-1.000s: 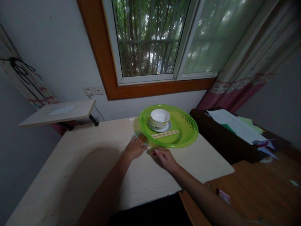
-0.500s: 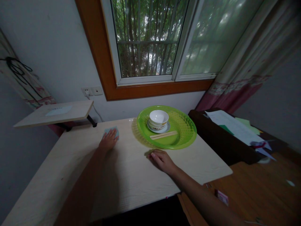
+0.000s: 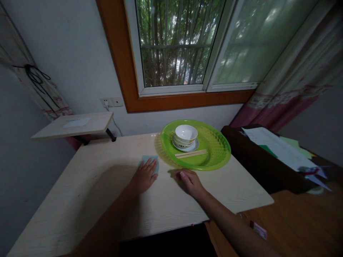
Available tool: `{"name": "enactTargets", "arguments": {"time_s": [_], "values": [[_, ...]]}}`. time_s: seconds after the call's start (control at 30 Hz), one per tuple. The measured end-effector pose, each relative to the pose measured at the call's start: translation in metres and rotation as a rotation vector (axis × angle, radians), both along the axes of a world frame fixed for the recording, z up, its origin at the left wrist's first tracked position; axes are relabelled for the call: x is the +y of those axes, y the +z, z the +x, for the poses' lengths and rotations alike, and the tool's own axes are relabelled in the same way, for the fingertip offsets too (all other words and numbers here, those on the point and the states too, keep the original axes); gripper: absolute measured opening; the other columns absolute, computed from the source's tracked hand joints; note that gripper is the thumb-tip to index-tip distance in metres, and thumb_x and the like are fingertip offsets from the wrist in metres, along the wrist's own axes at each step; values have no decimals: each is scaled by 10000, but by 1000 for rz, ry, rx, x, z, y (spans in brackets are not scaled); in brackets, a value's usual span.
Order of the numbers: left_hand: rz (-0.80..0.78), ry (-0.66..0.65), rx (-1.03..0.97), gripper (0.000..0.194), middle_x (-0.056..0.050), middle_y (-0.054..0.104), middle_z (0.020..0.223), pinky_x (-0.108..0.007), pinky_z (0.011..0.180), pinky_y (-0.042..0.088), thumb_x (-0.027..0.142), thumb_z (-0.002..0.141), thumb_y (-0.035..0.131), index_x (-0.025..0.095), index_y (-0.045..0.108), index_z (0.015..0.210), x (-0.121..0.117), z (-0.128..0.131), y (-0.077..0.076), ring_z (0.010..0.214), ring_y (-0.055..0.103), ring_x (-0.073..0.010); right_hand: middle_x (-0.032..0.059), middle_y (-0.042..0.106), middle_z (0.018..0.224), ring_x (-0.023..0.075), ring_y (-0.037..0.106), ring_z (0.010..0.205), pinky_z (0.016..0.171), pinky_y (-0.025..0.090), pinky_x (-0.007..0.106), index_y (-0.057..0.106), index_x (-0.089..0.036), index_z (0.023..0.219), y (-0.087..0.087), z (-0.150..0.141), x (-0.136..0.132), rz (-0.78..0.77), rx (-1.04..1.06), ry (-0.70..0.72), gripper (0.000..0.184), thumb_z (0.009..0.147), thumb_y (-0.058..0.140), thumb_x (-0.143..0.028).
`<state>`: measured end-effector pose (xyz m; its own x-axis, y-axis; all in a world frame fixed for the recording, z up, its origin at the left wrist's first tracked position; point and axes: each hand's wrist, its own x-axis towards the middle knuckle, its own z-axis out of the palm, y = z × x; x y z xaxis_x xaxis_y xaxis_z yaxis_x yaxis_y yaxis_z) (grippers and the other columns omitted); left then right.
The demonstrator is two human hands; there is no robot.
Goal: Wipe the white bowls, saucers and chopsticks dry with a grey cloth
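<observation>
My left hand (image 3: 144,176) lies flat with fingers spread on a pale blue cloth (image 3: 146,158), pressing it against the light wooden table (image 3: 160,210). My right hand (image 3: 189,181) rests on the tabletop as a loose fist, with no object showing in it. Just beyond that fist stands a round green plastic tray (image 3: 214,157). On it, a stack of white bowls (image 3: 187,134) sits on a small plate (image 3: 193,147). Several wooden chopsticks (image 3: 191,154) lie in front of the bowls, inside the tray.
A small raised shelf (image 3: 92,125) with a paper on it stands at the table's back left. Behind are a wall socket (image 3: 112,102) and a window (image 3: 177,50). To the right, a dark brown piece of furniture (image 3: 252,160) bears papers (image 3: 278,148).
My left hand has slid the cloth to the right and nearer me, toward the tray. My right hand stays in its place by the tray. The view has shifted slightly left.
</observation>
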<state>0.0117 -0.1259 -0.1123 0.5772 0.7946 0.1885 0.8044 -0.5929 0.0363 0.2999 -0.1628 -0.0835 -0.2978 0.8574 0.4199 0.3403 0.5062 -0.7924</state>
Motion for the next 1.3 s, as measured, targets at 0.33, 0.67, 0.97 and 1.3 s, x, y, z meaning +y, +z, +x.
{"name": "enactTargets", "arguments": {"time_s": [0.33, 0.67, 0.97, 1.3], "values": [[-113, -177, -233, 543, -62, 383, 1623, -488, 1256, 246, 426, 1057, 311, 249, 380, 1566, 8, 16, 17, 1561, 183, -203, 109, 691, 1312, 251, 616, 1265, 1096, 481, 455, 655, -238, 1324, 0, -7, -1, 224, -209, 84, 352, 1038, 463, -308], [-1, 441, -142, 581, -174, 461, 1560, -567, 1218, 280, 399, 1040, 276, 71, 482, 1474, 13, -120, -9, 1509, 315, -340, 206, 347, 1609, 320, 307, 1519, 1239, 297, 519, 406, -90, 1543, -14, -80, 37, 273, -693, 253, 711, 1020, 430, -571], [26, 520, -87, 571, -157, 454, 1568, -526, 1222, 281, 395, 1032, 270, 101, 517, 1456, 8, -120, -2, 1490, 366, -307, 200, 162, 1668, 361, 104, 1564, 1274, 164, 510, 322, -16, 1570, 3, -114, 92, -66, -839, 28, 867, 1006, 277, -673], [-31, 478, -140, 587, -146, 445, 1577, -501, 1240, 262, 396, 1038, 256, 79, 519, 1456, 5, -141, -8, 1501, 346, -290, 279, 372, 1573, 397, 293, 1511, 1211, 322, 570, 473, -17, 1481, -18, -52, 1, 214, -771, 64, 773, 995, 443, -617]]}}
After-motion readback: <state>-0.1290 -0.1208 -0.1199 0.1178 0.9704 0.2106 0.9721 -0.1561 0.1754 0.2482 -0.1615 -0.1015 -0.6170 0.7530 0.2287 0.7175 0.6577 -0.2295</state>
